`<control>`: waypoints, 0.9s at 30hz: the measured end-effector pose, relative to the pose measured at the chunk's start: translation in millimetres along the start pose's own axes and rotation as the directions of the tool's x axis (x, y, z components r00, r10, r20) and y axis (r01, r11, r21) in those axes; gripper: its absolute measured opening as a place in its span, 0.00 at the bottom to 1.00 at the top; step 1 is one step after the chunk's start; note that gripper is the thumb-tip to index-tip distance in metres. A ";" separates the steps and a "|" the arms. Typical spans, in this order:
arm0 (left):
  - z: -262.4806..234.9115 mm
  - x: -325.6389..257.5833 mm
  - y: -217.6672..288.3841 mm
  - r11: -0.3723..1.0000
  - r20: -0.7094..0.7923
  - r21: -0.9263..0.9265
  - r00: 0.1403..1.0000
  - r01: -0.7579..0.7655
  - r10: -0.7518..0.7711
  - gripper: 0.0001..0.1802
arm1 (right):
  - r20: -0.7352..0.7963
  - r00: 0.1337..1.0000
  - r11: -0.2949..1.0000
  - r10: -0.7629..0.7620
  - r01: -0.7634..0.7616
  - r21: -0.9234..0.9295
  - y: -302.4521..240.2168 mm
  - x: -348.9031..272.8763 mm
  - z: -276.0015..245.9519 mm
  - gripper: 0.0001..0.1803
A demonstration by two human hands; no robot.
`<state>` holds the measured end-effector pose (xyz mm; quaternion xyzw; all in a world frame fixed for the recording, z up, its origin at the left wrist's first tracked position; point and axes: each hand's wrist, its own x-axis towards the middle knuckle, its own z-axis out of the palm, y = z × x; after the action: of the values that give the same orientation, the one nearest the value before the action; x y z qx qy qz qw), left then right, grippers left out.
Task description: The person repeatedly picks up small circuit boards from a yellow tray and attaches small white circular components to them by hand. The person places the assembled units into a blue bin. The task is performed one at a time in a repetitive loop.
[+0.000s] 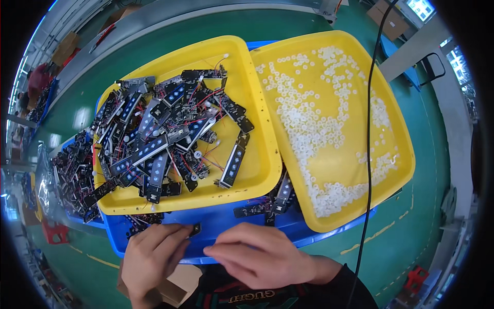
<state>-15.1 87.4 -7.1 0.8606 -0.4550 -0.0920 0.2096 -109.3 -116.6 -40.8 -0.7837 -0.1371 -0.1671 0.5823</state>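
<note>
From the head camera, both hands work at the near rim of a blue tray [216, 226] on the green counter [427, 154]. The left hand [152, 257] is closed in a pinch on a small black part [194, 229], held just over the tray's near edge. The right hand [262, 252] lies flat beside it, fingers stretched toward the left hand; whether it grips anything cannot be told.

Two yellow trays rest on the blue one. The left yellow tray [257, 159] holds a heap of black circuit strips [164, 139] with red wires. The right yellow tray [391, 129] is strewn with small white rings [319, 123].

To do this well, I judge the small part should stay low over the tray, so a slip lands inside it.
</note>
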 end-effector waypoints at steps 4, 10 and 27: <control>10.9 2.3 14.5 0.929 -0.321 -0.367 0.944 -0.050 -0.076 0.16 | -0.072 0.995 0.990 0.075 -0.065 0.125 3.0 4.0 -1.7 0.15; 36.9 5.2 23.9 0.496 -0.181 -0.866 0.887 0.061 -0.425 0.18 | -0.132 0.969 0.950 0.211 -0.171 0.261 7.9 -5.6 -1.2 0.11; 48.1 15.1 25.4 0.079 -0.229 -0.973 0.900 -0.215 -0.371 0.20 | -0.119 0.889 0.760 0.442 -0.300 0.577 3.0 -9.7 -4.4 0.10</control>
<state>-42.2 48.9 -38.4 0.5074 -0.1642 -0.1975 0.8226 -117.4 -121.9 -46.3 -0.5701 0.0541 -0.0980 0.8139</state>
